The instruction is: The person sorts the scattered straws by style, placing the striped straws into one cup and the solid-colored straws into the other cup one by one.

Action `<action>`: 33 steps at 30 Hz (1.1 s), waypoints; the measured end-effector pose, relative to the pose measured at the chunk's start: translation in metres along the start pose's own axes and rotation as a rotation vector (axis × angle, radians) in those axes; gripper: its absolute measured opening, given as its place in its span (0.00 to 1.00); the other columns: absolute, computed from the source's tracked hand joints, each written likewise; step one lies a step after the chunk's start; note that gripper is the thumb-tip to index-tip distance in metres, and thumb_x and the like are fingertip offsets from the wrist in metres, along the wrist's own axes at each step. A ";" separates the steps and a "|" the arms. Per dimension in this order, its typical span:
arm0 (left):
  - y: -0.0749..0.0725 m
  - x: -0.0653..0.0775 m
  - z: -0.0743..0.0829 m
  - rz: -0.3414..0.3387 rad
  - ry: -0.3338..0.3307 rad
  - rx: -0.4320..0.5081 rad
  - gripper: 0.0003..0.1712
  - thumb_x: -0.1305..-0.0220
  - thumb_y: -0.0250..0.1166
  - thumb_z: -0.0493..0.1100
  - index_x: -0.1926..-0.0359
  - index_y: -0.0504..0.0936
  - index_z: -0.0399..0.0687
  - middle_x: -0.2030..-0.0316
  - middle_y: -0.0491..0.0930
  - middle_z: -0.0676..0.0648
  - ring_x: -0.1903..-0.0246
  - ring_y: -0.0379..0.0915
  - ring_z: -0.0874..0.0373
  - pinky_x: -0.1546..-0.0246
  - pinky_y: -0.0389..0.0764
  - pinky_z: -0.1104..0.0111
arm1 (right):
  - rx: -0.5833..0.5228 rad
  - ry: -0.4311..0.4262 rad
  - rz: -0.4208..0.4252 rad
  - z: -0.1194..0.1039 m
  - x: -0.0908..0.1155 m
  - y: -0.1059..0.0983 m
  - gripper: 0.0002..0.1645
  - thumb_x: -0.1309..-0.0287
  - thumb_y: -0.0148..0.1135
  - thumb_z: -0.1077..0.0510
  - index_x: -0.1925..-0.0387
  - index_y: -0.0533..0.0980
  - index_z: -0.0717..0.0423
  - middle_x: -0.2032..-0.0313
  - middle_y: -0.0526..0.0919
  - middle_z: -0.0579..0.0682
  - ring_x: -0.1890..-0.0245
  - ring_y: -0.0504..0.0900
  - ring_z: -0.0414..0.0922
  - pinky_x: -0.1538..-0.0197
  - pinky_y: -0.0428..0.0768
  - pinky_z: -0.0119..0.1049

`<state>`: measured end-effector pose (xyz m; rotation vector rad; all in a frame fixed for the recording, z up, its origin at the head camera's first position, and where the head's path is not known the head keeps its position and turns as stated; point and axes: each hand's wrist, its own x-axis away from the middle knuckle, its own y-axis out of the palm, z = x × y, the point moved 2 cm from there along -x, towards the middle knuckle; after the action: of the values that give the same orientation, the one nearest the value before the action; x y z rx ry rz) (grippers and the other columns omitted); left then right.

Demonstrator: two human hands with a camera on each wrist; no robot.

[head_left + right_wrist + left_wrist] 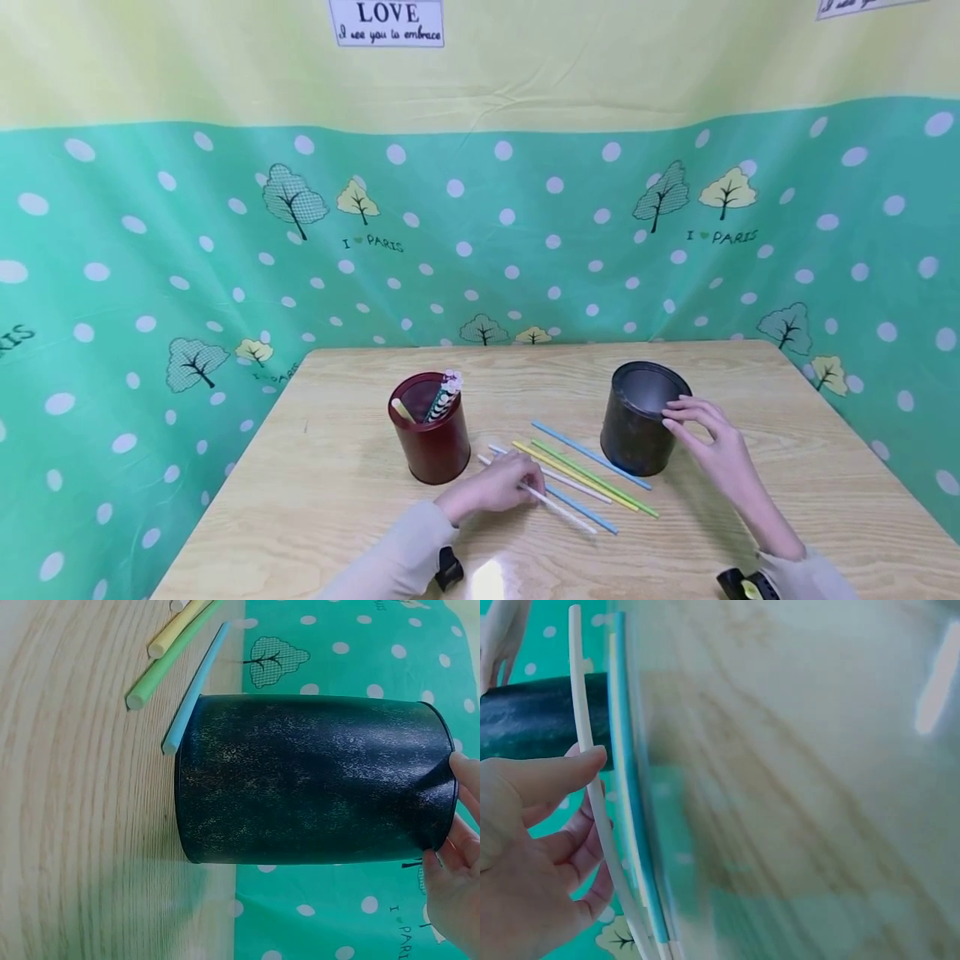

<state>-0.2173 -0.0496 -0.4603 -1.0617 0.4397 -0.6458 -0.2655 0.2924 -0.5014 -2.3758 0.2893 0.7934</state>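
My left hand (pixel 504 483) pinches a thin white stick (pixel 567 510) between thumb and fingers, just above the table; the left wrist view shows the stick (pixel 583 697) crossing in front of the thumb-side fingers. Beside and under that hand lie several sticks, among them a yellow stick (pixel 577 473), a green stick (pixel 600 479) and a blue stick (pixel 592 450). At the right, a black can (pixel 633 433) stands upright, its mouth facing up. My right hand (pixel 712 442) holds its rim, thumb outside and fingertips at the edge (pixel 454 802).
A dark red can (pixel 435 454) stands at the left, with a pale yellow stick (pixel 402 410) and a black-and-white patterned thing (pixel 442 404) topped by pale flowers in it. Behind the wooden table (pixel 322 467) hangs a green dotted cloth (pixel 480 225).
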 end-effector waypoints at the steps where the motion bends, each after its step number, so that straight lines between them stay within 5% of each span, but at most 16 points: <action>1: -0.001 0.000 0.000 0.016 0.005 0.017 0.05 0.52 0.66 0.41 0.73 0.78 0.56 0.73 0.71 0.62 0.66 0.61 0.69 0.56 0.60 0.73 | -0.005 -0.004 0.000 0.000 0.000 0.000 0.13 0.53 0.64 0.58 0.63 0.79 0.39 0.54 0.75 0.38 0.44 0.64 0.37 0.44 0.55 0.20; 15: -0.034 -0.011 0.006 0.249 0.062 0.327 0.05 0.50 0.63 0.33 0.70 0.77 0.44 0.71 0.73 0.52 0.66 0.66 0.61 0.60 0.66 0.70 | 0.000 0.002 0.011 0.004 -0.002 0.002 0.12 0.53 0.65 0.57 0.65 0.78 0.38 0.54 0.75 0.37 0.45 0.65 0.37 0.45 0.56 0.19; 33: -0.073 -0.022 0.036 0.498 0.002 0.622 0.05 0.47 0.61 0.32 0.67 0.76 0.38 0.68 0.74 0.44 0.65 0.67 0.57 0.61 0.68 0.66 | 0.002 0.011 0.007 0.004 0.001 0.002 0.12 0.52 0.64 0.56 0.64 0.78 0.37 0.54 0.75 0.37 0.45 0.64 0.37 0.45 0.56 0.19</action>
<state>-0.2313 -0.0360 -0.3783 -0.3364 0.4429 -0.2991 -0.2676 0.2931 -0.5052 -2.3791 0.3035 0.7827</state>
